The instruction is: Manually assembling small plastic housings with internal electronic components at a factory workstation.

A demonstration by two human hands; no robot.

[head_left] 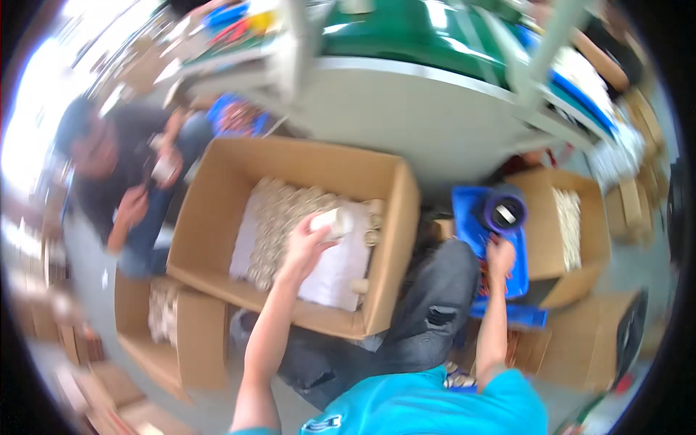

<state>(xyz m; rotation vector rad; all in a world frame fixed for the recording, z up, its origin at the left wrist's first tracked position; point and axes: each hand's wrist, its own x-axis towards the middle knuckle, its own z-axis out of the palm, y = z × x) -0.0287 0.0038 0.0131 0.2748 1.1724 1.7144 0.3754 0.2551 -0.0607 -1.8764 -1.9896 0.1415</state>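
White cylinder [331, 223]: in the left hand, above the large open carton [297, 154].
Left hand [306, 244]: thumb and fingers pinching the cylinder.
Right hand [500, 257]: fingers bent, over the blue tray [467, 206], at the near edge of a purple round item [505, 210]; grip cannot be told, blurred.
Carton contents: pale round pieces [284, 217] massed on a white sheet [319, 279]; one loose piece [359, 286] near the right wall.
Left side: co-worker [130, 148], both hands raised at a pale object [165, 170].
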